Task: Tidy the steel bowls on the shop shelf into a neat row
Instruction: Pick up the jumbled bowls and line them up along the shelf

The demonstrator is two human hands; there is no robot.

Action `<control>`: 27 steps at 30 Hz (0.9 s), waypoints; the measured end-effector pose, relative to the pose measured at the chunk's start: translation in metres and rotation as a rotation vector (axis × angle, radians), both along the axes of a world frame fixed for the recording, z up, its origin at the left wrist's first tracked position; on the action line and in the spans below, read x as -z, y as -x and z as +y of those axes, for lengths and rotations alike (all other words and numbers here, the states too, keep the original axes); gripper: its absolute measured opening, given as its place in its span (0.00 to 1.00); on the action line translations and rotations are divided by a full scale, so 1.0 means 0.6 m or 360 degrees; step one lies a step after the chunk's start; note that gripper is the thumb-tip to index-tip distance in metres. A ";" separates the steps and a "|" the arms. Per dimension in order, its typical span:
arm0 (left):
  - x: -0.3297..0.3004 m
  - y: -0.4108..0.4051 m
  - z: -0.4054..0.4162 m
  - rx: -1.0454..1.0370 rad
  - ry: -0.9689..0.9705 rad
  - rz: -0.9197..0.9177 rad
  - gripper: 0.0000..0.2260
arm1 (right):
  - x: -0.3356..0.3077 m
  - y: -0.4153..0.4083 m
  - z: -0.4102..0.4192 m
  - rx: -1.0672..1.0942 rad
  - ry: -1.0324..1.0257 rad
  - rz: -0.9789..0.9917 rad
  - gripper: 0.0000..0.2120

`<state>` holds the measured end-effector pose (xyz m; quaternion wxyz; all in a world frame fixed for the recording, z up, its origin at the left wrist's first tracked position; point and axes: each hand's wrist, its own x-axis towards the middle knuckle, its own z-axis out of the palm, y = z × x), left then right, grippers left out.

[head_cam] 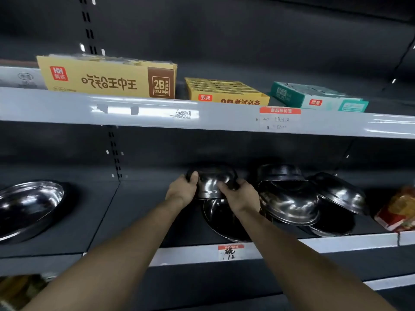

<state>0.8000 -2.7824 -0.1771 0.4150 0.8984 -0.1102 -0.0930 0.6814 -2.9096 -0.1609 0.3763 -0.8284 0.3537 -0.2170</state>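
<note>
Our left hand (183, 189) and right hand (239, 195) grip an upturned steel bowl (210, 184); we should lower it level beside the leaning bowls (292, 198).

The big yellow carton (105, 78) on the upper shelf carries mirrored Chinese characters across its face, a red logo square at its left end, and "2B ERASER" on the brown panel at its right end. Just right of that carton, a smaller yellow box (226, 92) shows a red tag reading 罗弗 and "2B" with further characters. Farther right, the green-and-white box (318, 97) bears the same red 罗弗 tag. Below and right of the carton, a shelf-edge price label (280, 120) reads "¥ 12", the rest blurred. A lower price tag (231, 252) has handwriting, "12" legible.
</note>
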 end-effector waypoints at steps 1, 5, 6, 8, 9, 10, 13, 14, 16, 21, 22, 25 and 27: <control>-0.002 0.009 0.008 -0.0059 0.0081 0.0001 0.28 | -0.001 0.005 0.005 -0.0051 0.0011 -0.0050 0.22; -0.003 0.044 0.053 -0.0307 0.0454 0.0012 0.23 | 0.005 0.024 0.025 -0.0311 -0.0048 -0.0256 0.21; -0.003 0.052 0.065 -0.0372 0.0543 0.0018 0.21 | 0.007 0.029 0.034 -0.0358 -0.0079 -0.0301 0.26; -0.004 0.065 0.087 -0.0485 0.0736 0.0032 0.19 | 0.011 0.036 0.054 -0.0396 -0.0176 -0.0424 0.37; -0.006 0.071 0.096 -0.0522 0.0822 0.0027 0.18 | 0.013 0.038 0.066 -0.0410 -0.0208 -0.0472 0.40; -0.009 0.078 0.105 -0.0553 0.0892 0.0012 0.19 | 0.015 0.040 0.077 -0.0418 -0.0221 -0.0499 0.41; -0.023 0.095 0.131 -0.0599 0.1061 -0.0038 0.26 | 0.018 0.041 0.101 -0.0406 -0.0215 -0.0518 0.37; -0.025 0.098 0.139 -0.0590 0.1118 -0.0046 0.27 | 0.017 0.041 0.107 -0.0407 -0.0238 -0.0540 0.35; -0.026 0.100 0.153 -0.0579 0.1170 -0.0049 0.24 | 0.016 0.038 0.116 -0.0425 -0.0399 -0.0658 0.29; -0.022 0.088 0.186 -0.0684 0.1332 0.0107 0.22 | 0.006 0.029 0.135 -0.0251 -0.0689 -0.0752 0.17; -0.023 0.084 0.194 -0.0690 0.1357 0.0150 0.24 | 0.005 0.029 0.139 -0.0211 -0.0684 -0.0735 0.17; -0.023 0.070 0.217 -0.0757 0.1443 0.0189 0.24 | 0.005 0.022 0.149 -0.0142 -0.0732 -0.0651 0.28; -0.021 0.063 0.229 -0.0735 0.1481 0.0174 0.23 | 0.006 0.015 0.154 -0.0112 -0.0758 -0.0584 0.30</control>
